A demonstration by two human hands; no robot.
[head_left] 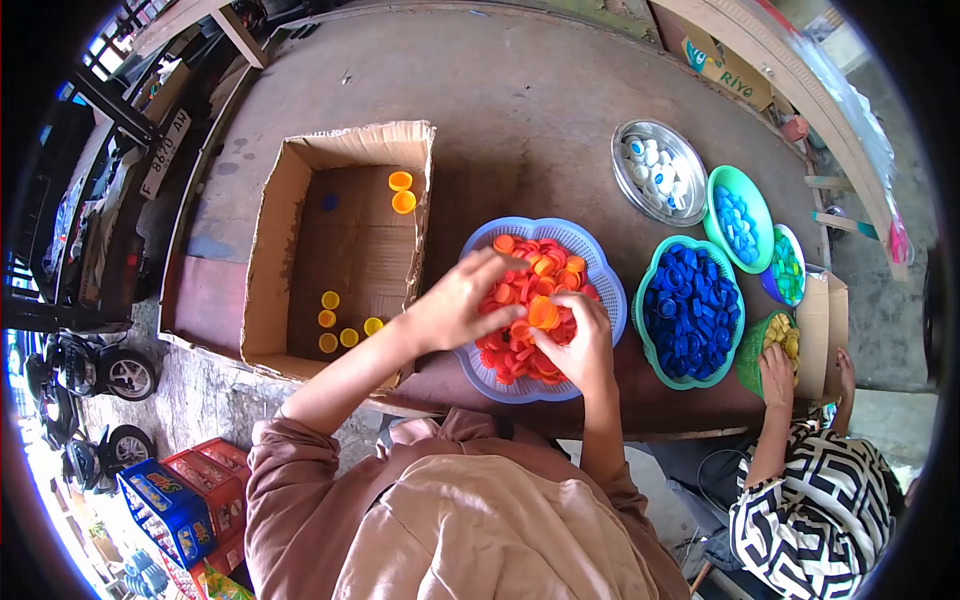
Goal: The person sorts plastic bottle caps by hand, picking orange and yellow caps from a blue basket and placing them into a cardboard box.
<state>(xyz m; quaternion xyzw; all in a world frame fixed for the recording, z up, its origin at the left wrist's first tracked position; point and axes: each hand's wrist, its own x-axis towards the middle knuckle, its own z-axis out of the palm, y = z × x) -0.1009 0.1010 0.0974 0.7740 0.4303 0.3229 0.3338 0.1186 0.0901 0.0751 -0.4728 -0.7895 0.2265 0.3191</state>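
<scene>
Right hand (582,342), grip closed on orange caps (543,313); left hand (462,303), grip loosely parted over red caps (510,357)

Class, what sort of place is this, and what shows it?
Probably a small, informal workshop: red and orange caps are grouped apart from dark blue caps, and a second person's hand is at the same large table.

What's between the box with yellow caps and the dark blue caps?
In the head view: the lilac basket of red and orange caps, the left hand and right hand over it.
</scene>
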